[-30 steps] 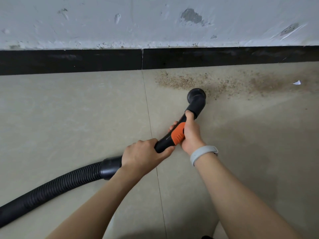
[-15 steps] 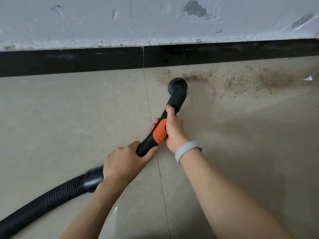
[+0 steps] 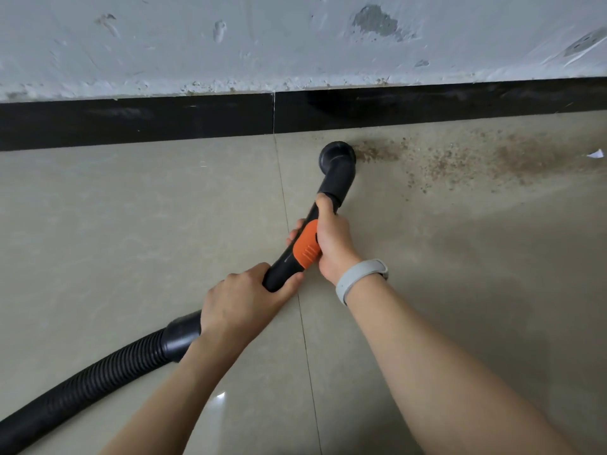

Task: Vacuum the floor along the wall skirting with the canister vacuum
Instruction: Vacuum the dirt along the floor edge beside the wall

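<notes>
Both hands on the vacuum handle (image 3: pixel 289 261), and the landmark here is the black skirting (image 3: pixel 164 121) running along the foot of the scuffed white wall (image 3: pixel 197 44). The right hand (image 3: pixel 331 241) has its grip clamped round the handle beside the orange slider (image 3: pixel 306 245), thumb laid forward along the tube. The left hand (image 3: pixel 243 297) has its grip wrapped round the handle's rear end, farther from the skirting, just ahead of the collar where the ribbed black hose (image 3: pixel 82 385) joins on. That hose trails away from the skirting, off the lower left edge.

The round nozzle (image 3: pixel 337 156) sits down on the beige tiled floor (image 3: pixel 131 224), close in front of the skirting but not touching it, just right of the skirting's vertical joint. Its right side meets the start of a band of brown grit (image 3: pixel 460 159) that spreads rightward along the skirting's foot. A white paper scrap (image 3: pixel 596 155) lies at the far right end of that band. A grey wristband (image 3: pixel 359 279) circles the right wrist.
</notes>
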The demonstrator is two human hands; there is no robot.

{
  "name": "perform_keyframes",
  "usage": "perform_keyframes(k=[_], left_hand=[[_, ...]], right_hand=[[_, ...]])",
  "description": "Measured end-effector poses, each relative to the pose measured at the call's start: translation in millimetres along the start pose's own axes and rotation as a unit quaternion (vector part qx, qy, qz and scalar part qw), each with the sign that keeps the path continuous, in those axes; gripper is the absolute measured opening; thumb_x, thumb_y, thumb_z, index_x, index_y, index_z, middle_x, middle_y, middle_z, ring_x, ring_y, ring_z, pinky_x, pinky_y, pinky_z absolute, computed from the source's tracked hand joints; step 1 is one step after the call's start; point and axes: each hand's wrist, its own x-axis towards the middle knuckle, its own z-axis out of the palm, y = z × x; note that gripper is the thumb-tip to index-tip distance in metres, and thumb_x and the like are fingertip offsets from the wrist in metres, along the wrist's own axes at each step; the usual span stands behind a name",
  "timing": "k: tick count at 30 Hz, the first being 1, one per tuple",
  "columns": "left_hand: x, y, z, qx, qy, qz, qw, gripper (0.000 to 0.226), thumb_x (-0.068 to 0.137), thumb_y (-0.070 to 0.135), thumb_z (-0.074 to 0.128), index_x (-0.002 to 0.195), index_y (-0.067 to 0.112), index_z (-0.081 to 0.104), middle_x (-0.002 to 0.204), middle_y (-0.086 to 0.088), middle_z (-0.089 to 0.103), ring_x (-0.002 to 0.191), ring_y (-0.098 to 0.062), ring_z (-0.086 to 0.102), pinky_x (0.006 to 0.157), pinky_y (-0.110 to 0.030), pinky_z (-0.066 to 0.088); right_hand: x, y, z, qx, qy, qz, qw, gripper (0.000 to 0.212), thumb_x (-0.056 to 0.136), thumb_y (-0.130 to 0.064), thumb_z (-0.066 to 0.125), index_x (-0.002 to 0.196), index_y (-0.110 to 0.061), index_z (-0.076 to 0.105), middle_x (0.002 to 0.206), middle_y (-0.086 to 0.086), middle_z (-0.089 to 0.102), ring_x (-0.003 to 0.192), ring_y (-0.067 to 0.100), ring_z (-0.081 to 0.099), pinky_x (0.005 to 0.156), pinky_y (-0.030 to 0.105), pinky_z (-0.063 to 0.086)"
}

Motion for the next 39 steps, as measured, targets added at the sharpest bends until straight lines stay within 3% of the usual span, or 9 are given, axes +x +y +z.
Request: perform_keyframes(k=[7,16,30,34,39], left_hand=[[15.0,50.3,14.8,0.047,-0.04,0.073,0.995,0.051,0.08,0.074,0.037,0.068,0.025,0.039,0.069,0.006,0.055,0.073,-0.02,0.057,0.064,-0.029,0.039],[40.4,79.6,12.5,0.047,-0.056,0.096,0.993,0.052,0.081,0.075,0.037,0.067,0.025,0.039,0.069,0.006,0.053,0.073,-0.021,0.056,0.063,-0.029,0.037],[15.4,-1.6,-11.0,0.0,0.035,-0.025,0.999,0.049,0.076,0.072,0.039,0.066,0.024,0.045,0.061,0.007,0.055,0.062,-0.016,0.053,0.058,-0.029,0.034],[7.7,-23.7,-16.8,-0.019,0.051,-0.08,0.995,0.047,0.079,0.066,0.044,0.069,0.02,0.049,0.064,0.002,0.057,0.069,-0.025,0.056,0.06,-0.031,0.036],[13.6,-31.1,-19.6,-0.03,0.055,-0.085,0.994,0.047,0.079,0.066,0.045,0.068,0.02,0.05,0.062,0.0,0.057,0.068,-0.026,0.057,0.059,-0.03,0.037]], right_hand=[[8.4,-25.1,-54.5,0.059,0.055,-0.009,0.997,0.032,0.094,-0.037,0.048,0.081,-0.01,0.041,0.054,0.004,0.049,0.038,0.019,0.05,0.048,0.027,0.048],[27.2,-50.8,-71.5,0.08,0.063,-0.028,0.994,0.031,0.093,-0.038,0.048,0.081,-0.011,0.04,0.052,0.002,0.048,0.038,0.019,0.051,0.045,0.024,0.049],[13.0,-13.2,18.7,0.008,-0.026,0.0,1.0,0.03,0.094,-0.033,0.048,0.081,-0.007,0.042,0.05,0.007,0.05,0.041,0.022,0.049,0.053,0.034,0.049],[11.8,2.2,46.7,-0.057,-0.064,0.005,0.996,0.029,0.092,-0.037,0.047,0.081,-0.01,0.044,0.049,0.002,0.054,0.048,0.026,0.052,0.07,0.047,0.054],[17.3,4.9,57.6,-0.083,-0.068,-0.007,0.994,0.032,0.09,-0.041,0.048,0.081,-0.011,0.046,0.048,-0.001,0.056,0.054,0.028,0.056,0.08,0.05,0.053]])
